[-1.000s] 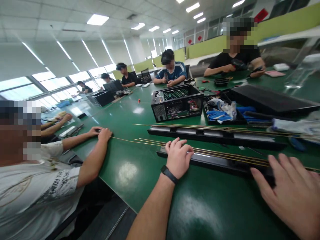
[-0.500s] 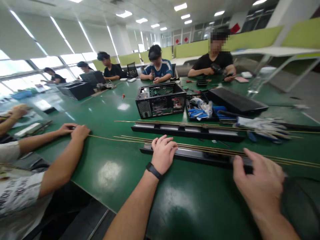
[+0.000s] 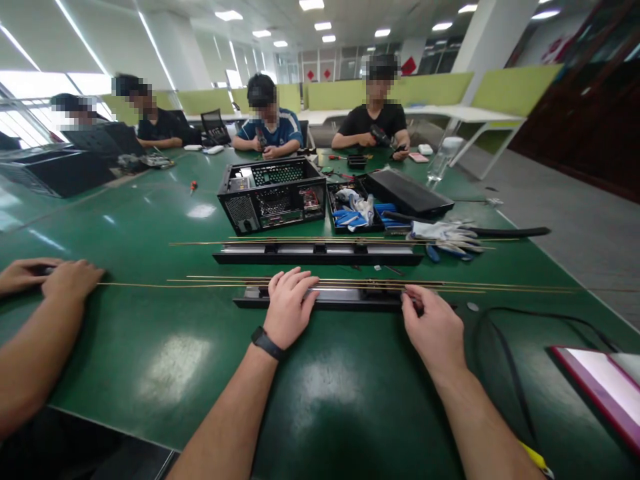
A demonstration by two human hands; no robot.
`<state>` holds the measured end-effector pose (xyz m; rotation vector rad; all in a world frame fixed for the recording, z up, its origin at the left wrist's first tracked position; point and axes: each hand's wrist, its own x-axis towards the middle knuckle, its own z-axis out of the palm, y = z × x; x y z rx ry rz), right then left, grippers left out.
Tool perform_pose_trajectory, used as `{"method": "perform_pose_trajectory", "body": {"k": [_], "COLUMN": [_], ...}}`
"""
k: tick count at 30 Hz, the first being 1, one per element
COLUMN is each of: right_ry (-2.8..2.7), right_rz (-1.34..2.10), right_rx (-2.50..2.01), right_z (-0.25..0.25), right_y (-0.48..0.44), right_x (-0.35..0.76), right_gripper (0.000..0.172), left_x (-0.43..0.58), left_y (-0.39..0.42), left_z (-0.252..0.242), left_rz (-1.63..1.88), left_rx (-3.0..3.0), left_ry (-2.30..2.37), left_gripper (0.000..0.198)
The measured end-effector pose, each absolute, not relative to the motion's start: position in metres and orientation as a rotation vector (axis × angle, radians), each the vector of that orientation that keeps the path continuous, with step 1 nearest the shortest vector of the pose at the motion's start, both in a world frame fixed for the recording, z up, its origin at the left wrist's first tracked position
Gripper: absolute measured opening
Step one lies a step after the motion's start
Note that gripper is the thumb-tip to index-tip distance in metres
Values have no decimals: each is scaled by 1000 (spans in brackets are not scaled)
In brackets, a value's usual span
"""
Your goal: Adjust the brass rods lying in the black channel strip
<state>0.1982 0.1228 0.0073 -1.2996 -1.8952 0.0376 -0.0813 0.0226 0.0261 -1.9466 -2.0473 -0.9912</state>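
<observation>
My left hand (image 3: pixel 293 303) rests over a long black rail (image 3: pixel 345 303) with a silvery inner strip, its fingers laid across several thin brass-coloured rods (image 3: pixel 345 285). A dark band is on that wrist. My right hand (image 3: pixel 433 327) closes thumb and fingers round the right end of the same rail; the exact contact is partly hidden. These rods run lengthwise along the rail and stick out past both ends. Behind it lies a second black rail (image 3: pixel 300 259), also with rods along it.
An open computer case (image 3: pixel 273 200) stands beyond the rails. To its right are a tray with gloves (image 3: pixel 353 210), a black panel (image 3: pixel 407 190) and another glove (image 3: pixel 443 235). A co-worker's hands (image 3: pixel 73 277) hold a rod at left. A black cable (image 3: pixel 515 373) lies at right.
The view has swung right. My right hand has moved in from above the table to the rail's right end and closed there. My left hand stays on the rods.
</observation>
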Motion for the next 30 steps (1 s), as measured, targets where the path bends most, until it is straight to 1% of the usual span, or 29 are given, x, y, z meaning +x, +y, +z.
{"method": "perform_pose_trajectory", "body": {"k": [3, 7, 10, 13, 16, 22, 27, 30], "right_ry": [-1887, -1740, -1649, -1692, -1736, -1541, -1769, -1862], "right_rz": [20, -49, 15, 75, -3, -40, -38, -101], "right_rx": [-1418, -1599, -1683, -1681, -1651, -1743, -1623, -1580], "right_z": [11, 14, 14, 14, 12, 12, 11, 11], "right_y": [127, 136, 138, 135, 136, 146, 135, 135], "right_x": [207, 224, 227, 221, 222, 243, 224, 222], "right_gripper": [32, 34, 33, 32, 31, 32, 27, 27], "left_x": [-86, -91, -92, -91, -92, -92, -90, -90], "left_y": [23, 23, 23, 23, 23, 23, 22, 22], "left_z": [26, 25, 24, 23, 23, 23, 23, 24], "left_rz": [-976, -934, -919, -910, -902, -912, -902, -905], "left_rx": [-1873, -1800, -1795, -1804, -1801, -1782, -1792, -1786], "left_ry": [-2086, -2135, -2143, -2138, -2134, -2145, -2143, -2153], "left_gripper": [30, 29, 30, 31, 31, 29, 30, 30]}}
